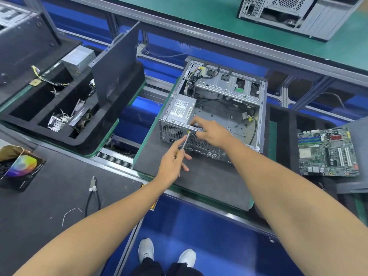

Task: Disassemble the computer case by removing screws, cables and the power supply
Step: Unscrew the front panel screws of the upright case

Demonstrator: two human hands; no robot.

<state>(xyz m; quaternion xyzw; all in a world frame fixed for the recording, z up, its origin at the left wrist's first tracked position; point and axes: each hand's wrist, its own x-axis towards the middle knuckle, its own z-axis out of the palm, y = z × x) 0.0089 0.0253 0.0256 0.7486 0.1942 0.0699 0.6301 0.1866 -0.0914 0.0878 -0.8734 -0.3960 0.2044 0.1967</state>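
Observation:
An open grey computer case lies on its side on a dark mat. The silver power supply sits in its near left corner, with a bundle of cables behind it. My left hand grips a screwdriver whose tip meets the case's rear panel just under the top rail, beside the power supply. My right hand rests on that rail, fingers curled over its edge next to the screwdriver tip.
A removed motherboard lies at the right. A black foam tray with parts and a side panel stands at the left. Cutters and a colourful box lie on the near left bench. Another case stands far back.

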